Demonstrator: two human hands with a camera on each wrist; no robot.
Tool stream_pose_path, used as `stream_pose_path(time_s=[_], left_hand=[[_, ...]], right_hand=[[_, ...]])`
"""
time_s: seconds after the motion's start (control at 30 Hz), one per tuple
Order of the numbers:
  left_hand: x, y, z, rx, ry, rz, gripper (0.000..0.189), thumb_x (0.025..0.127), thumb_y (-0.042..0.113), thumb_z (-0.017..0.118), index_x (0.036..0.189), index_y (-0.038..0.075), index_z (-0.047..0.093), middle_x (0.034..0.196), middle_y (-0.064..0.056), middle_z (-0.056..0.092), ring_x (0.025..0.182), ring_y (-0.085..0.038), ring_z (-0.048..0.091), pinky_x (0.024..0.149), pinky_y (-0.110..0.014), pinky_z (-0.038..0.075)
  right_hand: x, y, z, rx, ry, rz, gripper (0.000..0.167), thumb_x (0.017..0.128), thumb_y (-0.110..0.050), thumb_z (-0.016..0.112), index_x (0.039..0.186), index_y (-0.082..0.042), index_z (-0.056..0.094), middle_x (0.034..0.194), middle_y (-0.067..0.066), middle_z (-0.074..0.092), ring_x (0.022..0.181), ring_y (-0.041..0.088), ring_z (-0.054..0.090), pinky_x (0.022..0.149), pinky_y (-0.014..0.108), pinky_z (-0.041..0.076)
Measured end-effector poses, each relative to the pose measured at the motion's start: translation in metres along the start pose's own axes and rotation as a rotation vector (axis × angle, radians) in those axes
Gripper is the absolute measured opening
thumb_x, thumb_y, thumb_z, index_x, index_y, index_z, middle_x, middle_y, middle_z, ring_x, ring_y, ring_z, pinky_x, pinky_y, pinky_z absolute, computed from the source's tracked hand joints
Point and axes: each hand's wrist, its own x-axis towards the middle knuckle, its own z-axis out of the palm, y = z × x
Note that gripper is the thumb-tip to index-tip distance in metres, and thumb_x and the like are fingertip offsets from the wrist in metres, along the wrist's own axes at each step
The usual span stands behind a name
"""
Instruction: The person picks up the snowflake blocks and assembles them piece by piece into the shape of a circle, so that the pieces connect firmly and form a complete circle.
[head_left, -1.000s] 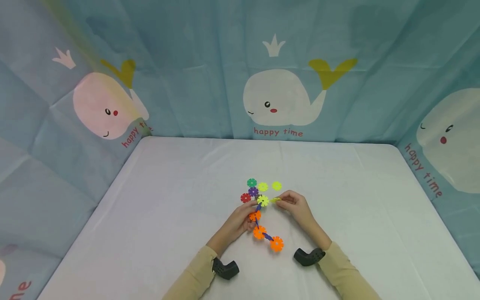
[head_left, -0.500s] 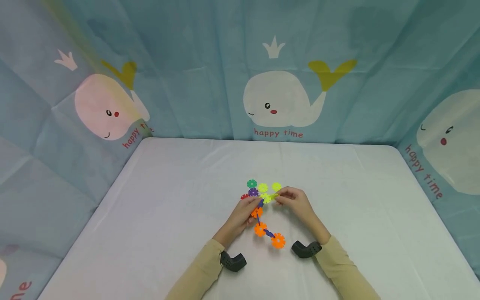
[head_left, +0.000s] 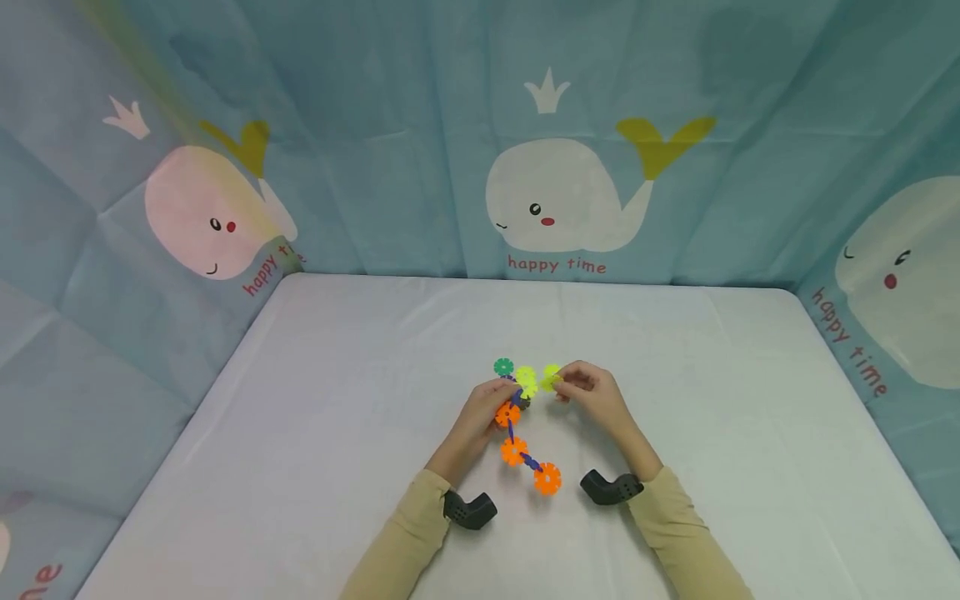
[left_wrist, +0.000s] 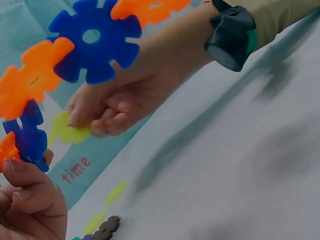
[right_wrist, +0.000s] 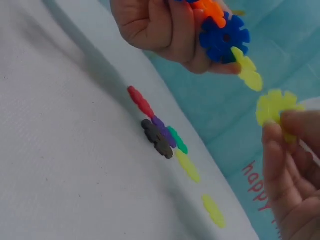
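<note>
My left hand grips a chain of interlocking snowflake discs, orange and blue by turns, near its far end. An orange disc and a blue disc belong to its dangling part. At the far end a yellow snowflake disc is slotted into a blue one. Thumb and fingers of my right hand pinch a separate yellow snowflake disc by its edge. A small gap shows between the two yellow discs. Both hands are raised above the white table.
Loose snowflake discs lie on the white table beyond the hands: red, dark grey, green, purple and two yellow ones. A blue whale-print curtain borders the table's back and sides. Each wrist wears a black device.
Both hands have shifted slightly away from the body with the chain and the disc. The yellow discs came together in view half a second ago and now stand apart.
</note>
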Motion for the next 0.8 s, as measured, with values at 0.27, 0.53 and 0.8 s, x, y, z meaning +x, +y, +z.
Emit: stream_pose_path(time_s=[0.27, 0.53, 0.8], left_hand=[[-0.001, 0.007, -0.009, -0.051, 0.015, -0.029, 0.015, 0.091, 0.014, 0.051, 0.084, 0.003, 0.058, 0.068, -0.001, 0.049, 0.054, -0.009, 0.041, 0.047, -0.018, 0.035], [0.002, -0.002, -0.009, -0.063, -0.007, 0.009, 0.015, 0.088, 0.016, 0.054, 0.081, 0.004, 0.057, 0.064, 0.0, 0.047, 0.049, -0.007, 0.038, 0.042, -0.017, 0.031], [0.001, -0.004, -0.01, -0.054, -0.029, 0.019, 0.016, 0.087, 0.016, 0.054, 0.078, 0.004, 0.055, 0.059, 0.002, 0.044, 0.046, -0.007, 0.036, 0.04, -0.017, 0.028]], right_hand=[[-0.002, 0.025, 0.015, -0.569, -0.068, -0.108, 0.021, 0.076, -0.007, 0.07, 0.097, -0.006, 0.065, 0.091, 0.003, 0.058, 0.067, 0.012, 0.05, 0.061, 0.027, 0.043], [-0.004, 0.035, 0.024, -0.779, -0.175, -0.353, 0.019, 0.078, -0.02, 0.07, 0.095, -0.013, 0.07, 0.105, 0.003, 0.056, 0.082, 0.017, 0.038, 0.066, 0.03, 0.035], [-0.003, 0.031, 0.028, -0.434, -0.062, -0.246, 0.017, 0.075, -0.003, 0.07, 0.087, -0.009, 0.06, 0.083, -0.003, 0.058, 0.073, 0.013, 0.045, 0.063, 0.026, 0.038]])
